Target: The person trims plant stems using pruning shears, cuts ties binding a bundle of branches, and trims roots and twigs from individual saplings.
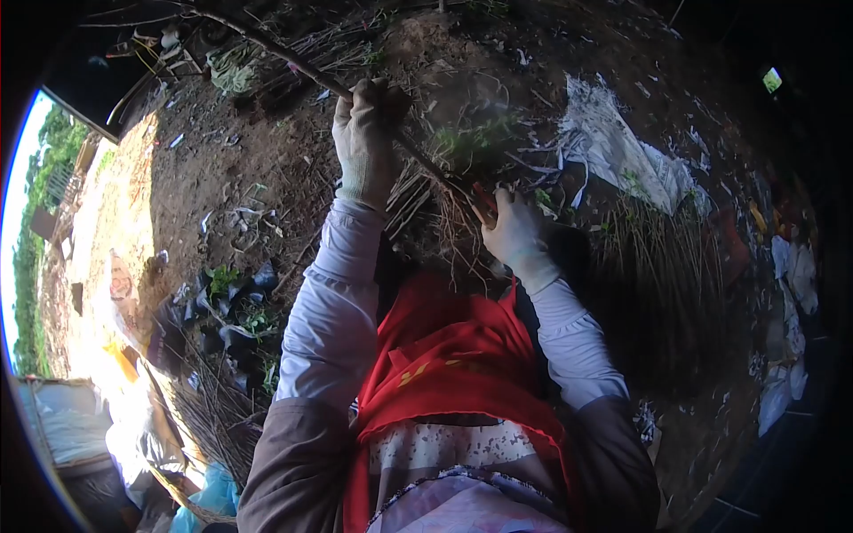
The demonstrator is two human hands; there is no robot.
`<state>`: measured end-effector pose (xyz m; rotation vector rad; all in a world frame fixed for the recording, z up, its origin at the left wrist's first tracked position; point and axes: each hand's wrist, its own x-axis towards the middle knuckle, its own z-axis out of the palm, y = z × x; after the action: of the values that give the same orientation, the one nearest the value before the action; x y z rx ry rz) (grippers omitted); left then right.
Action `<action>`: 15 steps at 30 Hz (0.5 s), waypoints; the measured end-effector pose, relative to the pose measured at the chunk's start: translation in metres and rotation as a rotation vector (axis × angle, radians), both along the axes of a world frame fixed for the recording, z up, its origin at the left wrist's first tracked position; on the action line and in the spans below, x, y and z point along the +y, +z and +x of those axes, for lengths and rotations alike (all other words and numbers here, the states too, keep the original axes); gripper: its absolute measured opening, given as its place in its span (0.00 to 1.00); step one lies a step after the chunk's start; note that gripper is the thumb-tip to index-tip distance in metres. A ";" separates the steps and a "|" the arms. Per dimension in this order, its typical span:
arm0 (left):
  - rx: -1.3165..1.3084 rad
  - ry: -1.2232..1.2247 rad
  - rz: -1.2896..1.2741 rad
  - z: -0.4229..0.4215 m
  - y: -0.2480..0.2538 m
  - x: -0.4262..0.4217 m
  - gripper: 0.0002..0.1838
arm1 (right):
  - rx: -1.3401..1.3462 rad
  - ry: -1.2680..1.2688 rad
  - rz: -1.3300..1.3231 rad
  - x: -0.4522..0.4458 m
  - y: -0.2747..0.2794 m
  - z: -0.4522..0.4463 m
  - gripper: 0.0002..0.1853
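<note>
My left hand [362,133], in a pale glove, is wrapped round a long thin woody stem [306,69]. The stem slants from the upper left down to a tangle of roots [456,218] above my lap. My right hand [515,233], also gloved, is closed round a tool with orange-red parts [484,202], close beside the root end. Which kind of tool it is, I cannot fully make out. Beneath the stem lie more thin sticks [409,200]. A red apron [453,355] covers my lap.
White torn sheeting [617,147] lies on the soil at the upper right, with a bundle of thin stems [662,258] below it. Dark plastic and leaves [233,302] and a pile of twigs [213,409] are at the left. A blue bag [213,497] sits lower left.
</note>
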<state>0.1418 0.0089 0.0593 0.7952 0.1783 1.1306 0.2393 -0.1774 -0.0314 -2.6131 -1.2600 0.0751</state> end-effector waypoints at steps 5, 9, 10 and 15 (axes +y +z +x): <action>-0.015 0.030 0.004 0.004 -0.009 -0.005 0.07 | 0.026 -0.021 -0.040 0.001 0.002 -0.003 0.22; 0.051 0.077 -0.061 0.006 -0.015 -0.008 0.09 | 0.026 0.010 -0.023 0.003 -0.006 -0.002 0.20; 0.053 0.078 -0.056 0.005 -0.014 -0.010 0.10 | 0.039 0.017 -0.033 0.003 -0.005 -0.003 0.19; 0.068 0.089 -0.039 0.004 -0.012 -0.010 0.11 | 0.176 -0.036 0.068 -0.002 -0.020 0.001 0.15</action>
<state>0.1455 -0.0012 0.0470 0.7980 0.2942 1.1813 0.2407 -0.1798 -0.0517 -2.5084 -1.1350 0.2452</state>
